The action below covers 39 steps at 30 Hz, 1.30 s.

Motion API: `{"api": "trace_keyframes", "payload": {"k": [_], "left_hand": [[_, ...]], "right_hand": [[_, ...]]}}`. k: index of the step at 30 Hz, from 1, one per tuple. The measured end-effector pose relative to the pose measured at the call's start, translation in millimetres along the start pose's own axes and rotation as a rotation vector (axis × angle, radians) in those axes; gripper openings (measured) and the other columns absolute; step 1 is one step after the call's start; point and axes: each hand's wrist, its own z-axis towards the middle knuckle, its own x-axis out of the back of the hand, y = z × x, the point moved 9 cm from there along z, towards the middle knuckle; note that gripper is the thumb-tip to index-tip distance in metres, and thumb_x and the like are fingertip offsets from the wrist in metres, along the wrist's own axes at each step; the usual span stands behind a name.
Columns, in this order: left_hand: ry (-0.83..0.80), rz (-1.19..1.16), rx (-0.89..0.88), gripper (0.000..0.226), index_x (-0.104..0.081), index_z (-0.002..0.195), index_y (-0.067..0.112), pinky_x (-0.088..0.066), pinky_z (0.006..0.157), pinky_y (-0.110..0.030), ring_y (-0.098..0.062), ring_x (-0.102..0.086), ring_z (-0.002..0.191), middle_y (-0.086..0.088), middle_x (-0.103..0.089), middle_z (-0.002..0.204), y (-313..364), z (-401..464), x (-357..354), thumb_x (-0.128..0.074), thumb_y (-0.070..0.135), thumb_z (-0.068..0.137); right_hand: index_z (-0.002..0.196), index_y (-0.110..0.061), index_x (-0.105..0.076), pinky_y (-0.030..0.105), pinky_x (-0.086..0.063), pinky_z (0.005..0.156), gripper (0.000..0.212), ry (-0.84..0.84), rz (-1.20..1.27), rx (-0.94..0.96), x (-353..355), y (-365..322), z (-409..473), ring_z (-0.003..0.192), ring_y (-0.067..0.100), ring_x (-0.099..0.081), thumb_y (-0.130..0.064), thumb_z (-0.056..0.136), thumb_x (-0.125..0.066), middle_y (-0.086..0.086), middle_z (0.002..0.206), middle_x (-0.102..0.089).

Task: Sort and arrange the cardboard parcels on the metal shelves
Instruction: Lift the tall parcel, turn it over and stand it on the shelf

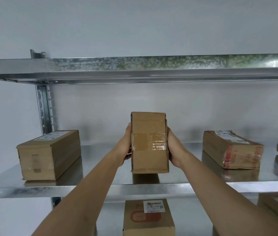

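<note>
head: worn camera | faces forward, level with middle shelf (100,186) | close range | single view

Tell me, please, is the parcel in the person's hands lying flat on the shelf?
No, the held parcel stands upright on end.

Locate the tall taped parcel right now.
Head view, centre: the tall taped parcel stands on the middle shelf, held between the left hand and right hand.
</note>
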Motion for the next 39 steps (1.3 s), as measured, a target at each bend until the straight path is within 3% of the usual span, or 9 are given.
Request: {"api": "trace_keyframes", "payload": {"k": [13,18,21,24,29,31,33,36,39], "left_hand": [[0.005,-0.072,0.058,0.082,-0.075,0.109,0.028,-0.052,0.101,-0.037,-0.021,-0.069,0.111,0.001,-0.079,0.105,-12.6,3.1,4.4,-0.027,0.09,0.086],[-0.054,-0.302,0.175,0.088,-0.067,0.094,0.016,-0.056,0.075,-0.039,-0.02,-0.068,0.063,-0.005,-0.07,0.069,-32.1,1.3,5.2,-0.027,0.094,0.081],[-0.149,-0.417,0.243,0.103,-0.072,0.122,0.014,-0.06,0.081,-0.048,-0.035,-0.072,0.101,-0.019,-0.074,0.115,-45.9,1.7,-0.3,-0.026,0.095,0.079],[-0.16,-0.475,0.259,0.086,-0.069,0.125,0.012,-0.062,0.067,-0.044,-0.034,-0.076,0.087,-0.019,-0.076,0.109,-52.9,-3.3,-0.9,-0.028,0.081,0.093],[-0.058,-0.392,0.232,0.048,-0.05,0.147,0.007,-0.062,0.063,-0.042,-0.033,-0.071,0.086,-0.019,-0.07,0.107,-55.2,0.3,25.2,-0.038,0.035,0.11],[0.012,-0.275,0.224,0.046,-0.035,0.156,0.014,-0.06,0.066,-0.042,-0.033,-0.068,0.089,-0.021,-0.067,0.114,-59.9,6.2,40.1,-0.036,0.017,0.11],[-0.01,-0.217,0.22,0.046,-0.043,0.154,0.016,-0.061,0.079,-0.049,-0.038,-0.069,0.1,-0.027,-0.068,0.12,-63.5,10.3,41.2,-0.037,0.011,0.108],[-0.034,-0.136,0.248,0.036,-0.072,0.125,0.013,-0.053,0.104,-0.051,-0.037,-0.067,0.108,-0.026,-0.069,0.124,-69.5,17.2,39.9,-0.05,0.034,0.105],[0.026,-0.054,0.273,0.057,-0.074,0.115,0.01,-0.054,0.1,-0.044,-0.032,-0.068,0.101,-0.017,-0.073,0.117,-64.9,26.5,46.0,-0.053,0.059,0.096]], "right_hand": [[0.118,-0.039,-0.07,0.05,-0.043,0.112,0.062,0.001,-0.065,-0.009,0.3,-0.1,-1.6,0.113,0.018,-0.068,-0.081,0.092,-0.032,-0.007,0.111,-0.077],[0.117,-0.028,-0.073,0.035,-0.051,0.093,0.061,0.012,-0.231,0.024,10.9,-13.9,-3.2,0.102,0.017,-0.07,-0.069,0.1,-0.03,0.003,0.11,-0.077],[0.108,-0.028,-0.077,0.036,-0.053,0.093,0.066,-0.018,-0.409,0.017,6.0,-17.9,-3.2,0.103,0.023,-0.071,-0.078,0.091,-0.038,0.008,0.112,-0.075],[0.108,-0.053,-0.069,0.052,-0.04,0.11,0.064,-0.024,-0.544,0.009,2.9,-13.2,3.7,0.123,0.03,-0.056,-0.095,0.075,-0.033,0.004,0.13,-0.061],[0.109,-0.065,-0.064,0.048,-0.03,0.114,0.034,-0.103,-0.774,0.07,-9.2,-31.2,1.4,0.135,0.031,-0.039,-0.074,0.095,-0.034,-0.001,0.143,-0.05],[0.127,-0.054,-0.062,0.043,-0.03,0.111,0.038,-0.122,-0.905,0.104,-10.6,-34.3,6.9,0.137,0.032,-0.036,-0.068,0.098,-0.041,-0.002,0.146,-0.048],[0.133,-0.047,-0.062,0.041,-0.032,0.11,0.041,-0.137,-0.996,0.11,-12.5,-33.4,11.0,0.139,0.031,-0.035,-0.063,0.097,-0.049,-0.002,0.149,-0.048],[0.135,-0.042,-0.061,0.041,-0.035,0.113,0.049,-0.135,-0.968,0.053,-10.1,-26.6,17.6,0.141,0.028,-0.035,-0.062,0.09,-0.062,-0.002,0.15,-0.048],[0.146,-0.034,-0.05,0.043,-0.038,0.114,0.071,-0.087,-0.943,0.003,-3.6,-22.3,26.9,0.14,0.028,-0.039,-0.056,0.083,-0.072,0.002,0.153,-0.044]]}}
